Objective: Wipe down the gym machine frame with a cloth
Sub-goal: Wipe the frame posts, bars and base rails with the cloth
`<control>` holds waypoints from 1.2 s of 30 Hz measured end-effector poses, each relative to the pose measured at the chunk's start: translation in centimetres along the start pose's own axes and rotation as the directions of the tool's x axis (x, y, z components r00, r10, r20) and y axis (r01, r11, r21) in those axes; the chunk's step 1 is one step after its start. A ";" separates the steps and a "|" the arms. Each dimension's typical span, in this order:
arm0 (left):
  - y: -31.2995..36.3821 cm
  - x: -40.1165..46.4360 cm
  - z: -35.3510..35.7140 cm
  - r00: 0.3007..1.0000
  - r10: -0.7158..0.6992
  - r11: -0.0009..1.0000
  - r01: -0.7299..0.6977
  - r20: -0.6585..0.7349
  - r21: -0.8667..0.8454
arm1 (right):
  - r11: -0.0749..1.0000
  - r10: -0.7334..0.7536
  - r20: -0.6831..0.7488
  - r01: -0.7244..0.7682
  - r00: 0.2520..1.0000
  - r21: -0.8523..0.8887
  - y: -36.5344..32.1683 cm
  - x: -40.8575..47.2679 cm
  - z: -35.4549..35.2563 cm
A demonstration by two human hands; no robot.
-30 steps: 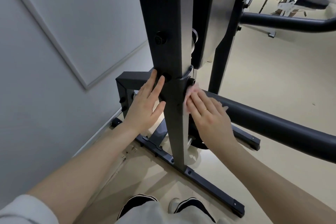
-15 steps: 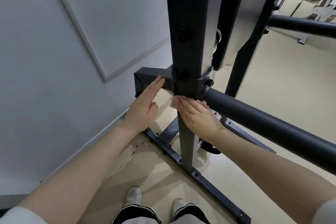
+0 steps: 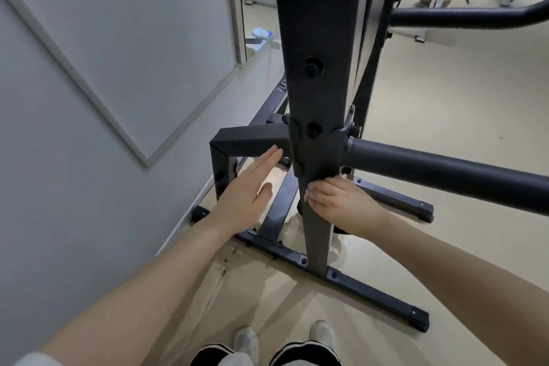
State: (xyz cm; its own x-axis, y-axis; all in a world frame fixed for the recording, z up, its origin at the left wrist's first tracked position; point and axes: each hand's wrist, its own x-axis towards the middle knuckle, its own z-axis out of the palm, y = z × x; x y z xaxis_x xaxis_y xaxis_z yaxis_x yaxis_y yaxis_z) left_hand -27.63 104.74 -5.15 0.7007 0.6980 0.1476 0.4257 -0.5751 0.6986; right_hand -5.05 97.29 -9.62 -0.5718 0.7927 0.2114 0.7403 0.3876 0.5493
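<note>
The black gym machine frame has a square upright post (image 3: 318, 74) with a padded bar (image 3: 445, 169) running right and a square side bracket (image 3: 249, 138) running left. My right hand (image 3: 338, 202) lies on the post just below the joint, fingers bent round its front corner. The cloth (image 3: 341, 178) is under that hand; only a pale sliver shows at the knuckles. My left hand (image 3: 246, 193) is flat with straight fingers, its fingertips touching the underside of the side bracket next to the post.
A grey wall (image 3: 104, 83) with a trim panel stands close on the left. The frame's floor bars (image 3: 341, 276) cross in front of my shoes (image 3: 322, 333). A second padded bar (image 3: 463, 16) and other gym machines are behind, on a beige floor.
My right hand has slid down the post, from the joint to just below it, covering the cloth. My left hand stays by the side bracket.
</note>
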 end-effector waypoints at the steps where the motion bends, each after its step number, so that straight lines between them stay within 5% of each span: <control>1: -0.2 0.1 0.0 0.998 0.057 0.998 -0.057 0.008 -0.004 | 0.995 0.080 -0.185 -0.069 0.979 0.066 -0.1 -0.1 -1.0; 2: -0.5 0.2 0.2 0.994 0.104 0.994 -0.104 0.012 -0.016 | 0.968 0.219 -0.260 -0.177 0.940 0.178 0.0 0.2 -2.4; 4: -0.9 0.8 0.6 0.995 0.095 0.995 -0.094 0.032 -0.026 | 0.846 0.532 -0.407 -0.446 0.743 0.292 1.1 1.0 -5.7; 7: -0.4 1.7 1.3 0.999 0.021 1.000 -0.020 0.045 -0.011 | 0.498 0.862 -0.258 -0.635 0.436 0.590 3.5 3.5 -7.4; 9: 0.1 1.9 2.1 0.999 0.024 1.000 -0.024 0.034 0.014 | 0.470 0.871 -0.218 -0.618 0.440 0.630 4.0 5.5 -7.0; 12: 0.9 1.7 2.9 0.998 -0.011 1.000 0.011 0.054 0.003 | 0.588 0.783 -0.152 -0.638 0.603 0.497 3.1 4.6 -5.9; 15: 1.8 1.6 3.3 0.998 -0.066 0.998 0.066 0.013 0.013 | 0.348 0.850 0.046 -0.625 0.524 0.699 3.3 3.2 -5.2; 20: 4.8 1.9 4.3 0.974 -0.179 0.983 0.171 -0.138 -0.068 | 0.283 0.862 -0.022 -0.444 0.506 0.850 6.5 6.1 -7.7; 25: 9.2 3.8 5.6 0.915 -0.095 0.994 0.106 -0.391 0.006 | 0.282 0.717 0.035 -0.336 0.696 0.899 5.8 2.8 -5.3; 30: 11.1 5.0 6.1 0.905 -0.189 0.982 0.168 -0.382 -0.087 | 0.287 0.735 -0.156 -0.094 0.659 0.953 9.5 6.8 -8.6; 36: 11.2 4.3 5.0 0.896 -0.253 0.964 0.204 -0.363 -0.169 | 0.393 0.557 -0.060 -0.199 0.828 0.898 7.0 1.3 -4.7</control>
State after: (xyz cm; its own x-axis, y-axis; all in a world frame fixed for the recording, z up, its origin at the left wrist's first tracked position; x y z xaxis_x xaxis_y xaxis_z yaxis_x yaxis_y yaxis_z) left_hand -16.97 99.19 -0.26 0.3122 0.9266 0.2097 0.4565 -0.3399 0.8222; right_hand -2.32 98.78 -1.70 -0.0828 0.8441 0.5297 0.7219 0.4173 -0.5521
